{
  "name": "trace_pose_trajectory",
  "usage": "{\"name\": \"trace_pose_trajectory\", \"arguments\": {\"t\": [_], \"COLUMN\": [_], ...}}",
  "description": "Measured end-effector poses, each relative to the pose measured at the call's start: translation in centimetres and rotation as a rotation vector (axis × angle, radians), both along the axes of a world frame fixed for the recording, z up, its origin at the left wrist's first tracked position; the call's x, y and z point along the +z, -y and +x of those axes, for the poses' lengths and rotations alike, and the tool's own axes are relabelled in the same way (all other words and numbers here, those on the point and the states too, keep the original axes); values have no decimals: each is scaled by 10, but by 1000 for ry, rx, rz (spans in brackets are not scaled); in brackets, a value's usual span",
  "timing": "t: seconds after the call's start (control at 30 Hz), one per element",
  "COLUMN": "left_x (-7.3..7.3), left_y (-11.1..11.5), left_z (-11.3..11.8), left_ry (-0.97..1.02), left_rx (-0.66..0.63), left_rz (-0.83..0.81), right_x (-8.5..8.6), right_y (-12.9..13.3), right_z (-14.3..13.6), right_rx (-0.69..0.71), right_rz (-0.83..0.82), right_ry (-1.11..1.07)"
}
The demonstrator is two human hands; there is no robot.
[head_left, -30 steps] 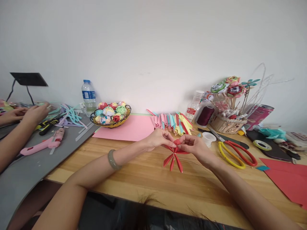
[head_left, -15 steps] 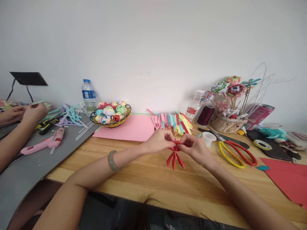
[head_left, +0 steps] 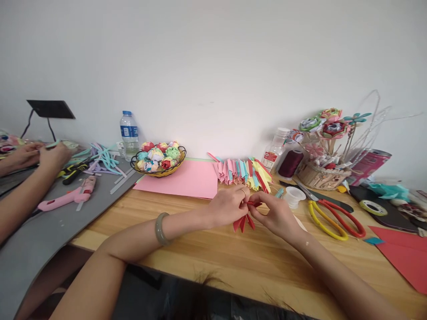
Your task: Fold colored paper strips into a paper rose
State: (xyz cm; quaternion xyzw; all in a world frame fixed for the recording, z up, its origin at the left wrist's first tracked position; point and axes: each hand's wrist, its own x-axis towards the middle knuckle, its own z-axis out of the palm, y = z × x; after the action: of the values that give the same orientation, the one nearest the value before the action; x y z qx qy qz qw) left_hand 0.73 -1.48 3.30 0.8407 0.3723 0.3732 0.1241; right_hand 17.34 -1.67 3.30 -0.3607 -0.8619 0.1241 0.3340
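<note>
Between my two hands is a red folded paper flower, its pointed petals hanging below my fingers. My left hand is closed on its left side, a ring on one finger and a bangle on the wrist. With thumb and fingers, my right hand pinches a red petal on the other side. Fingers hide the flower's upper part. Just beyond my hands lies a row of folded paper pieces in pink, blue and yellow. A white spool stands near my right hand.
Scissors, purple thread and a basket of paper flowers are to the right, with red paper. Pink paper and a flower bowl lie left. Further left, a co-worker's hands are above a pink glue gun.
My fingers have shifted on the red flower, covering more of it, and its petals are now partly behind my left hand. The whole view has swung slightly left.
</note>
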Motion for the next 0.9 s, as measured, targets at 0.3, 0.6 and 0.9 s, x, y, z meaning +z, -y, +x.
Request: {"name": "trace_pose_trajectory", "arguments": {"t": [0.3, 0.6, 0.9], "left_x": [-1, 6, 2], "left_y": [-2, -20, -19], "left_z": [-3, -4, -5], "left_ry": [117, 519, 615], "left_rx": [-67, -238, -34], "left_rz": [-62, -831, -332], "right_x": [-11, -6, 7], "right_y": [-6, -2, -1], "right_z": [9, 9, -2], "right_rx": [-94, -35, -240], "right_rz": [232, 499, -213], "right_ry": [172, 169, -279]}}
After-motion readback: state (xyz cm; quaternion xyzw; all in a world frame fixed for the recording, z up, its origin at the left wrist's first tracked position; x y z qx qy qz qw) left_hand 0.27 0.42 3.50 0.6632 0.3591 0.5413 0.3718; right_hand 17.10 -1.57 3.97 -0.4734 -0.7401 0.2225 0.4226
